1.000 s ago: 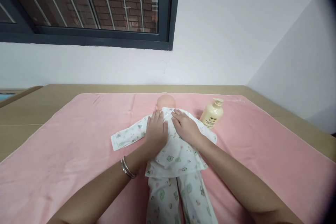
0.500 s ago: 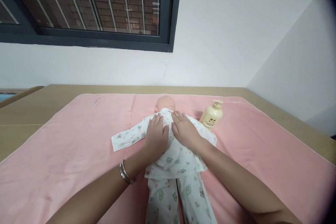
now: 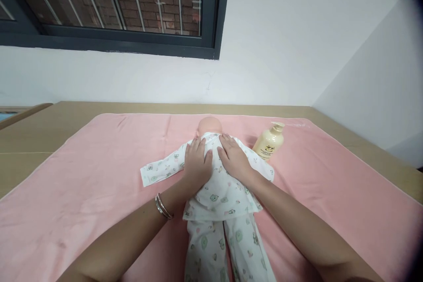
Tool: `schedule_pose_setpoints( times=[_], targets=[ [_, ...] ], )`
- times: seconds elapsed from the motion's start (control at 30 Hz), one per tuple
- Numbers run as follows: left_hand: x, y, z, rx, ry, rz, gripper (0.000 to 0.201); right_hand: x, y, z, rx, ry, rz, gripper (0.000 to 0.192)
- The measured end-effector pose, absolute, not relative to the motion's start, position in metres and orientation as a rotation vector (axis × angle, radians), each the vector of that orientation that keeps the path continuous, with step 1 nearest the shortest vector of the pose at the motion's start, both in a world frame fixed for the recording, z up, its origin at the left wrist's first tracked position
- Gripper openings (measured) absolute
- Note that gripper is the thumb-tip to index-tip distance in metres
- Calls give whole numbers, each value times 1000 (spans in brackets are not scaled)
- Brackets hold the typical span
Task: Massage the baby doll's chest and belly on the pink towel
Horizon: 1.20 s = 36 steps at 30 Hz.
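A baby doll [image 3: 209, 124] in white printed pyjamas [image 3: 220, 194] lies on a pink towel [image 3: 99, 172], its head toward the wall. My left hand [image 3: 197, 164] rests flat on the doll's upper body, fingers spread, a silver bangle on the wrist. Beside it my right hand [image 3: 234, 158] lies flat on the chest and shoulder. Neither hand grips anything. One empty-looking sleeve [image 3: 158, 168] stretches out to the left.
A cream pump bottle [image 3: 269, 143] lies tilted on the towel just right of the doll's shoulder. The towel covers a tan table [image 3: 33, 132] set against a white wall under a dark-framed window [image 3: 132, 9]. A wall corner closes the right side.
Both hands slid down the doll's chest a little, then back up toward its neck. The doll and bottle stayed put.
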State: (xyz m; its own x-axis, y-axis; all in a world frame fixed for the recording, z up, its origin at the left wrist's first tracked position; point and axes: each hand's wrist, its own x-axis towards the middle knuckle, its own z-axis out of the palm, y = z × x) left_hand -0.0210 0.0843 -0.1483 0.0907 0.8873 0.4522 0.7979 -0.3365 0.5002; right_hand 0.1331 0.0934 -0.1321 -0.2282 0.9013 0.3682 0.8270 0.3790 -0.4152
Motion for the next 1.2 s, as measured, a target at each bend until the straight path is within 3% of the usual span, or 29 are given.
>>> schedule_pose_setpoints(
  times=[0.57, 0.87, 1.2],
  targets=[
    [-21, 84, -151, 2243, 1797, 1098, 47, 132, 89, -131, -1467, -2143, 208, 54],
    [-33, 112, -141, 2221, 1748, 880, 51, 114, 51, -114, -1531, -2239, 78, 49],
    [-17, 59, -139, 2575, 1680, 895, 49, 134, 97, -122, -1505, -2164, 319, 59]
  ],
)
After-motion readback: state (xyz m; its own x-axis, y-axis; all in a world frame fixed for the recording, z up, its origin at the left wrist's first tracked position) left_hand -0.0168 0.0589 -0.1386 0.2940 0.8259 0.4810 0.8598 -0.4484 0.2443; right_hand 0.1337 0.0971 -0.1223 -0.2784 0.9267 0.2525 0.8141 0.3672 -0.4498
